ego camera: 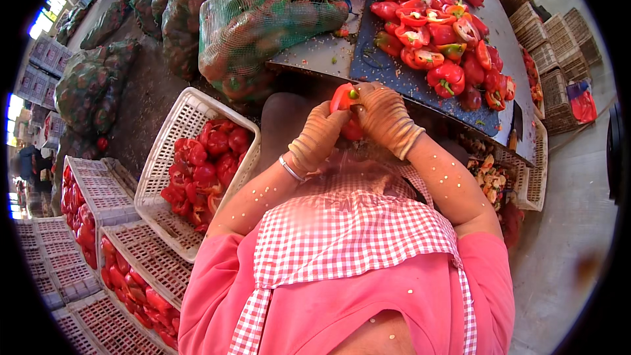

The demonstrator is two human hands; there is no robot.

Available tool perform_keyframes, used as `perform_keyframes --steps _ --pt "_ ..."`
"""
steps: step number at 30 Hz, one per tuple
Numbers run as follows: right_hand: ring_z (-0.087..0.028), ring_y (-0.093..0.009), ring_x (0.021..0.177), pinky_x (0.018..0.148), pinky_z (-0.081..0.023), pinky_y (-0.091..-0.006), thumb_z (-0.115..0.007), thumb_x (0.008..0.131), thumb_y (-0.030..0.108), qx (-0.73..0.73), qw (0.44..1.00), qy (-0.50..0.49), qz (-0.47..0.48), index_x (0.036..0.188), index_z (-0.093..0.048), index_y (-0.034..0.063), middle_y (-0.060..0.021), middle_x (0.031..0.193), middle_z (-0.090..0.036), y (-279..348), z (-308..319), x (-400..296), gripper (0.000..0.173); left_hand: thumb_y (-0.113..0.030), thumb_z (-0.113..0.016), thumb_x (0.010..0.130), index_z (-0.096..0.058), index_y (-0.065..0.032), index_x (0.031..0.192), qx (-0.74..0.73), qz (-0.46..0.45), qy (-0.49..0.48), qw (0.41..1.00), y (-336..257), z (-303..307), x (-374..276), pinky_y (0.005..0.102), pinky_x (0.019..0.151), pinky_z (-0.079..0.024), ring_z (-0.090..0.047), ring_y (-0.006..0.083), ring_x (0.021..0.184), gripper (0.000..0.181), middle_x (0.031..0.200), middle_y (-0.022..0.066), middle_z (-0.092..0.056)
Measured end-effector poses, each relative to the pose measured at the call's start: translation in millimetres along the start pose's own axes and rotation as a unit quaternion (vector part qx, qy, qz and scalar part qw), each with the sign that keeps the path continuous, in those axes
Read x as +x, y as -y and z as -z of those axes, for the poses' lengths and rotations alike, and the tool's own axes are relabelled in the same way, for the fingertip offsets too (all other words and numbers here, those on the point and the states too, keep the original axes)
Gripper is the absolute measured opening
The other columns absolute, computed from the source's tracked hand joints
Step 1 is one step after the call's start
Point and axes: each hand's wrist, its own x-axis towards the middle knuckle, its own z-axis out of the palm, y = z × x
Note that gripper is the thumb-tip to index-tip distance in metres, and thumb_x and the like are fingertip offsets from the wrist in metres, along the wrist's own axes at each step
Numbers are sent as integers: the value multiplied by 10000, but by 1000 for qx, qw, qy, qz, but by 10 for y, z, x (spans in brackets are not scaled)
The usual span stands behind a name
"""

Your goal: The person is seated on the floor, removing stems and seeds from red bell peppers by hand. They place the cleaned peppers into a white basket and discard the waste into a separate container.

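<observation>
Both my hands wear stained, ribbed gloves and meet just in front of the table's near edge. Between them is a red bell pepper piece (341, 98) with a green spot at its right side. My left hand (319, 133) grips it from the left, and my right hand (387, 114) holds its right side with bent fingers. More red pepper shows below, between the hands, partly hidden. On the blue board (377, 66) beyond lies a heap of red bell peppers (443, 34), many cut in half. A knife (514, 125) rests at the table's right end.
Left of my lap stands a white plastic crate (197, 101) with red pepper pieces. A green mesh sack (266, 24) of peppers leans on the table's left part. More filled crates (143, 251) stand at lower left. At right, below the table, is a crate (535, 182) near pepper scraps (485, 172).
</observation>
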Motion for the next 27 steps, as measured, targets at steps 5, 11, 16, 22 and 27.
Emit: perform_keyframes --steps 5,11,16,22,27 --pt "-635 -375 786 713 -522 -406 -681 823 197 236 967 29 -88 1041 -605 -7 -205 965 -650 -27 126 -181 309 -203 -568 879 -581 -2 1149 46 41 26 998 44 79 -33 270 596 -536 -632 154 723 337 910 75 -639" --pt "-626 -111 729 585 -441 -166 -575 971 207 763 592 -70 -251 1132 -588 9 -66 927 -657 -215 555 -639 256 -143 -539 879 -592 14 1117 -60 50 71 994 37 112 -27 242 609 -520 -636 138 737 290 921 72 -643" --pt "-646 -221 777 643 -510 -309 -632 905 190 78 915 -129 -373 1251 -532 26 -163 939 -664 -1332 999 -1786 395 -102 -551 890 -595 7 1095 -81 -51 24 995 203 107 109 248 678 -518 -636 144 774 236 960 64 -645" --pt "-660 -335 898 772 -522 -444 -632 895 164 50 911 -197 -359 1168 -626 53 -177 1028 -674 -403 1047 -1372 295 -93 -533 869 -592 -28 1029 272 -259 -121 919 340 -23 381 411 725 -508 -646 355 838 182 948 206 -655" --pt "-648 -365 709 593 -500 -482 -560 792 87 -35 988 96 -116 904 -586 32 -200 788 -648 186 440 -622 128 -114 -576 854 -571 -41 1056 350 -347 -95 865 212 -277 293 473 760 -499 -610 427 869 215 964 239 -634"
